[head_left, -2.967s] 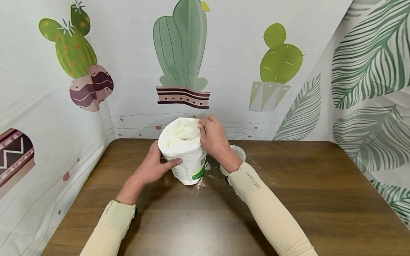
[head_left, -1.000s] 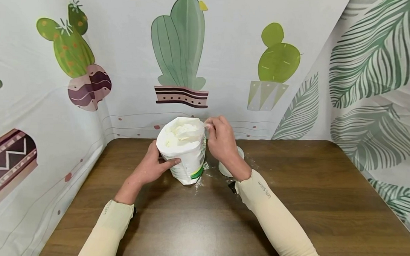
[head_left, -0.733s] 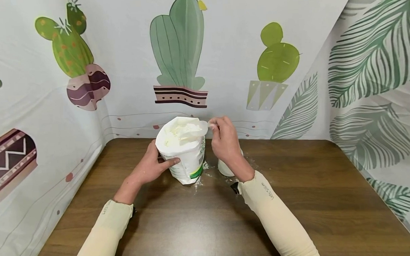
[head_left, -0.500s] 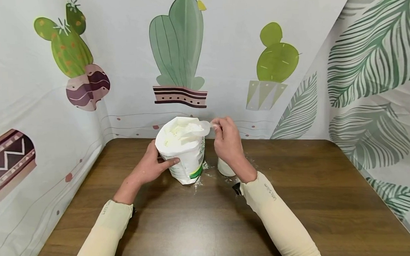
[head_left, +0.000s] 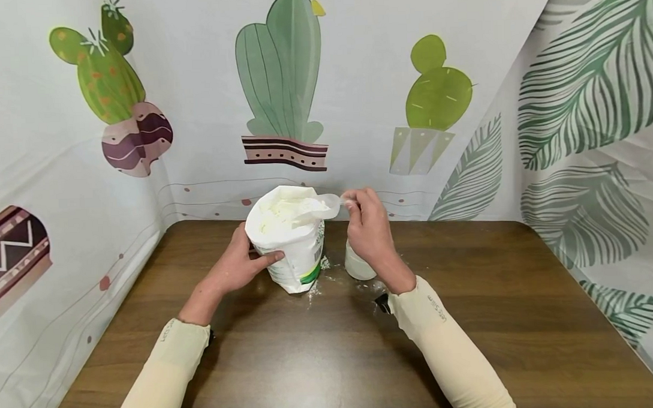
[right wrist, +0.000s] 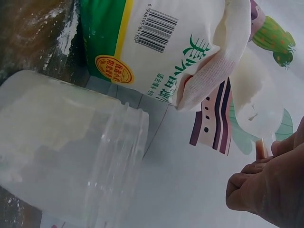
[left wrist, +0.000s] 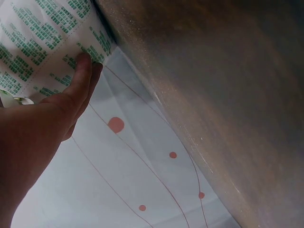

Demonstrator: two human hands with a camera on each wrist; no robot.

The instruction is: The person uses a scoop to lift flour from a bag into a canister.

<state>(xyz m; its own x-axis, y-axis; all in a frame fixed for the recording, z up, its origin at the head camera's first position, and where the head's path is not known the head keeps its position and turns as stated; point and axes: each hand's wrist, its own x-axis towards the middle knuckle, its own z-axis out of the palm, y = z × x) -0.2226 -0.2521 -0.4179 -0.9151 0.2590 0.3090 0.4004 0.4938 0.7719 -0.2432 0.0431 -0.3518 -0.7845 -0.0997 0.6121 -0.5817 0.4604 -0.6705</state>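
An open white flour bag (head_left: 291, 262) with a green and yellow band stands tilted at the back middle of the table, white powder (head_left: 275, 215) showing in its mouth. My left hand (head_left: 234, 266) grips its left side, thumb in front; the left wrist view has the fingers (left wrist: 81, 78) against the green-printed side. With my right hand (head_left: 372, 229) I pinch the handle of a translucent plastic scoop (head_left: 331, 206), which bears white powder at the bag's right rim. Below that hand stands a clear plastic jar (head_left: 358, 266), partly hidden; in the right wrist view its mouth is uncovered and pale powder shows inside.
Spilled powder (head_left: 313, 288) dusts the brown wooden table (head_left: 288, 355) between bag and jar. A white cloth (head_left: 203, 82) printed with cacti hangs close behind the table's back edge and along the left side.
My right hand has moved right and slightly down from the bag's mouth, drawing the scoop partly out over the rim. The left hand keeps its hold on the flour bag.
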